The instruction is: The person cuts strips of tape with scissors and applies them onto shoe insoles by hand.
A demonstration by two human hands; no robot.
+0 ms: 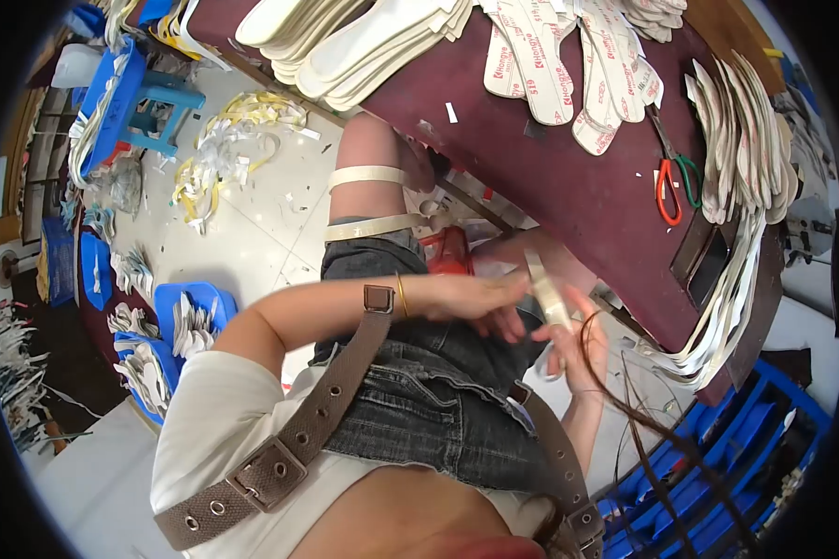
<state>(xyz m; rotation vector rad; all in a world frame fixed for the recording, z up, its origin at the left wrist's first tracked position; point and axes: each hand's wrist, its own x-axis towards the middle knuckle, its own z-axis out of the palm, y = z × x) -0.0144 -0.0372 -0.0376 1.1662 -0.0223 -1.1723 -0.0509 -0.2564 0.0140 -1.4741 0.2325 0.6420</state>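
Note:
My right hand [578, 349] is closed around a pale cream strip [548, 293] that stands up between finger and thumb. A small whitish loop shows below these fingers, too blurred to name. My left hand [483, 300] is just beside the strip, fingers stretched out and smeared by motion; it does not appear to grip anything. Both hands are above my lap, over dark denim shorts [410, 401]. Two cream bands [368, 175] circle my bare thigh.
The maroon table [531, 186] holds stacks of insole-shaped pieces [541, 61], red-and-green-handled scissors [671, 186] and a phone [711, 265]. Blue bins [196, 303] with more pieces stand left, near a blue stool [163, 107]. Tangled strip scraps [242, 140] litter the floor. Blue crates [746, 447] are lower right.

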